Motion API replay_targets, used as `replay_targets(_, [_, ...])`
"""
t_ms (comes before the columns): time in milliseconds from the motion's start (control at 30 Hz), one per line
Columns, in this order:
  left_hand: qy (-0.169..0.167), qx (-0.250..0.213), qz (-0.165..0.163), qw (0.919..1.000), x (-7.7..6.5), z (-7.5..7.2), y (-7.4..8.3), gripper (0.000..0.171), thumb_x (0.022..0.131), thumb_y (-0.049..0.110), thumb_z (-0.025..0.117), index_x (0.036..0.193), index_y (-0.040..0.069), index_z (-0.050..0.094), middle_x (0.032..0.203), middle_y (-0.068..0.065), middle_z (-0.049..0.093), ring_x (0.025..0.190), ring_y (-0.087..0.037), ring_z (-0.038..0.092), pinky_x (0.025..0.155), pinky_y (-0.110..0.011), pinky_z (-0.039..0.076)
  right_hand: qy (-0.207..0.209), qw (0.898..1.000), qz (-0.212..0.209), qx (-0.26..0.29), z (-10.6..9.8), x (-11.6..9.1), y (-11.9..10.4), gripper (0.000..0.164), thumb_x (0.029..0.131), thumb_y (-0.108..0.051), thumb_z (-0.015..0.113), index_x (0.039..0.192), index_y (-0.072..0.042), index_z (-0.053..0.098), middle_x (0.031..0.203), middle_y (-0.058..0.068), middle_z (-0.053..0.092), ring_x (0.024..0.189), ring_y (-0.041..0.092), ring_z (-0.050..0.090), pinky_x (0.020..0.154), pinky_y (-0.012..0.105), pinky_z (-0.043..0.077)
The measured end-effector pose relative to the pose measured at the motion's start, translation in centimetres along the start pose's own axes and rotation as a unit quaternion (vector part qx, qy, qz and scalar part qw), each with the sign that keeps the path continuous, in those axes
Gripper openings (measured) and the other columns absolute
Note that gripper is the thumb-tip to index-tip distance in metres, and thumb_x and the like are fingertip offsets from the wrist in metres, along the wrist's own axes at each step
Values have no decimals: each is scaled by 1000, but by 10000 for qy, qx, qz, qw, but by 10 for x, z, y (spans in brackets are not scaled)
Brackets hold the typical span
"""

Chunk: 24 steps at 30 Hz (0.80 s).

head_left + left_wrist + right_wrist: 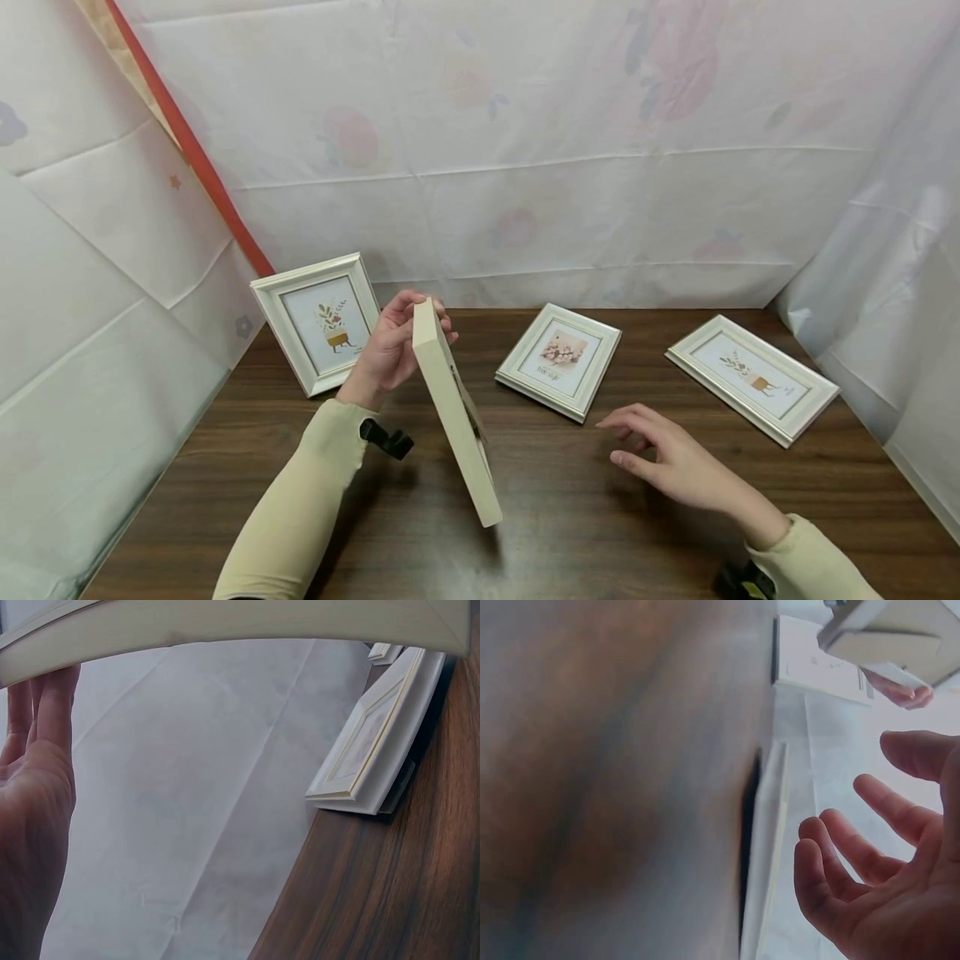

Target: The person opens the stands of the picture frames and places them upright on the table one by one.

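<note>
Picture frame hangs tilted over the worktop, toward its near edge. The right hand, fingers loosely parted, supports nothing, so the left hand, pinching the top, could let it slip. Toward the far-left corner, a brushing elbow could topple the standing frame.

Far-left frame: standing on the table, behind and left of the left hand
Held frame: tilting down from that hand
Middle frame: resting right of the held frame
Right-end frame: resting right of the middle frame
Right hand: hovering before both
Curtain: hanging behind the table
</note>
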<state>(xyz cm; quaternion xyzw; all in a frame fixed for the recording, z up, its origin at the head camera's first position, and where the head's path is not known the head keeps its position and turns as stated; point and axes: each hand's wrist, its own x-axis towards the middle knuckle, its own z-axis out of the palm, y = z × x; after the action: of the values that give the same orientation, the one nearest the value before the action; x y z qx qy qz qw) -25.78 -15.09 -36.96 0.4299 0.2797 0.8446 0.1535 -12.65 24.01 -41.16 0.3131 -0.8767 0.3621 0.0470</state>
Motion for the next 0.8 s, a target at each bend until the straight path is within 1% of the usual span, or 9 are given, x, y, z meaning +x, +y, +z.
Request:
replay_targets(100, [-73,-56,-3,10000,1,0,-2,27,102,-1,46,120,7,65,119,-16,59,108,-29,64,98,-47,50,168,9999,13,33,-4,6,2,38,89,-5,74,122,-21,64,121,-5,61,98,23,64,76,31,55])
replay_targets(233, [-42,-87,2,10000,2,-2,-6,27,103,1,46,120,8,66,119,-15,59,107,-28,63,98,-46,49,311,9992,-6,250,-7,15,2,33,92,-6,71,122,-18,63,121,1,62,96,25,66,77,33,56])
replay_targets(333, [-22,-82,-3,10000,3,-2,-8,27,103,2,46,119,9,66,118,-14,60,107,-28,63,98,-46,50,329,9985,-8,431,-6,21,1,30,94,-7,69,122,-13,64,119,6,62,95,25,66,78,33,56])
replay_targets(467, [-103,-140,-14,9998,5,0,-10,27,101,1,48,120,9,66,119,-15,60,108,-28,64,98,-46,49,267,9979,39,594,1,29,0,29,94,-5,69,122,-7,64,114,11,63,94,23,66,78,33,56])
replay_targets(533, [-120,-165,-22,9998,6,2,-10,27,101,0,49,120,8,66,119,-16,60,108,-28,65,98,-47,49,214,9977,16,644,6,32,-2,29,94,-6,69,122,-7,63,111,11,63,94,21,66,79,33,56])
replay_targets(633, [-108,-165,-38,9998,6,4,-10,27,101,0,48,120,8,66,119,-16,60,107,-28,65,98,-47,50,119,9974,-45,709,15,38,-5,30,93,-6,70,122,-8,64,108,10,63,94,22,66,79,37,56])
replay_targets(733, [-27,-85,-47,9999,6,4,-10,27,101,0,48,119,8,66,118,-16,61,106,-27,65,97,-47,50,24,9973,-163,710,25,45,-9,32,92,-7,72,122,-14,64,108,4,64,96,25,65,78,39,56])
replay_targets(800, [28,-2,-58,10000,6,4,-11,27,102,1,47,118,8,67,117,-15,61,105,-27,66,97,-47,50,-41,9972,-245,703,32,48,-12,32,91,-9,73,122,-14,65,110,1,64,97,26,65,79,37,55])
